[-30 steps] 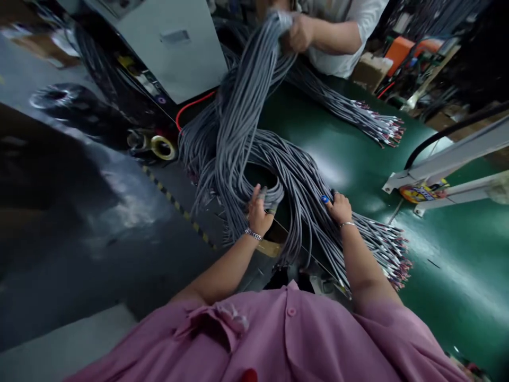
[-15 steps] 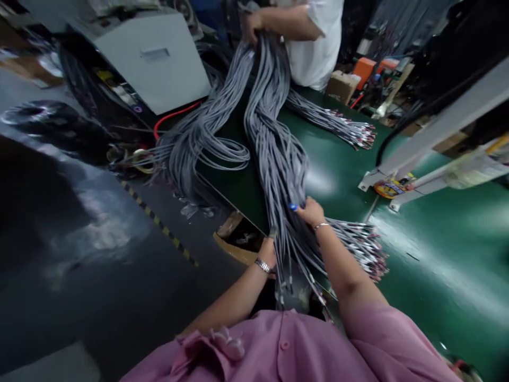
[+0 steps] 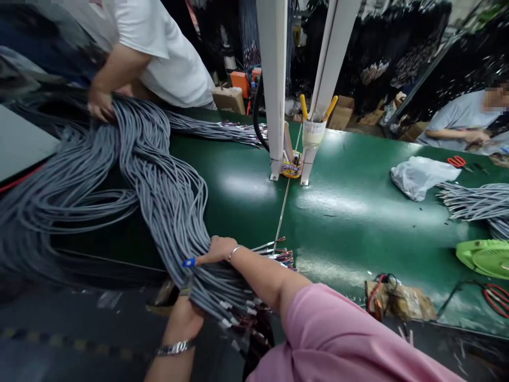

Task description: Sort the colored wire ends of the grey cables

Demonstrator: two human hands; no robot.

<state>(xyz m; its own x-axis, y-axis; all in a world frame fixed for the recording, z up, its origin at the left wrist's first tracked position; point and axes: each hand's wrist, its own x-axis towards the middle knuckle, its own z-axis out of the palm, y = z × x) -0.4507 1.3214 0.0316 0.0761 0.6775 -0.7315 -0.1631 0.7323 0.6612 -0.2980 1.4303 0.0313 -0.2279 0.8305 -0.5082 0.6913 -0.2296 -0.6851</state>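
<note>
Grey cable bundle on tabletop, overhanging near edge; judged heavy, limp, strands slippery. Right hand: fingers clamped over bundle. Left hand: at near side, cannot tell closure. Best hold: full girth, both hands

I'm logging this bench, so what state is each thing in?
Cables: gathered, ends splayed.
Right hand: closed on the cables.
Left hand: against the cables, grip unclear.
Cup: upright, yellow handles sticking out.
Bag: crumpled.
Red scissors: lying flat, open or shut unclear.
</note>
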